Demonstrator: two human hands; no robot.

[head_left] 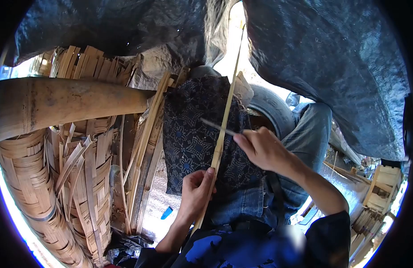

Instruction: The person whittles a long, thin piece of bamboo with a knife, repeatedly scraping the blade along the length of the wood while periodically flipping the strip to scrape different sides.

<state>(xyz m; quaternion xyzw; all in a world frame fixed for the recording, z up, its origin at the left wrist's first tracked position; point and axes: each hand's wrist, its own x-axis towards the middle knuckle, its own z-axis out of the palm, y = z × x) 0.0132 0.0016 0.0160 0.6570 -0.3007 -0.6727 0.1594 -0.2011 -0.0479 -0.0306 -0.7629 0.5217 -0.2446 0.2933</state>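
Note:
A long, pale bamboo strip (226,111) runs from my lap up toward the bright gap between the dark sheets. My left hand (196,190) is closed around its lower part, thumb on top. In my right hand (262,149) is a knife (215,127), gripped by its handle, which the fingers mostly hide. The blade points left and crosses the strip; whether it cuts in cannot be told. Beneath them a dark patterned cloth (193,120) covers my lap.
A thick bamboo pole (77,105) juts in from the left above woven bamboo baskets (25,178). Split bamboo lengths (146,147) lean beside my lap. Dark plastic sheets (322,58) hang overhead. A tyre (271,105) lies beyond my knee, and a wooden stool-like frame (383,187) stands at right.

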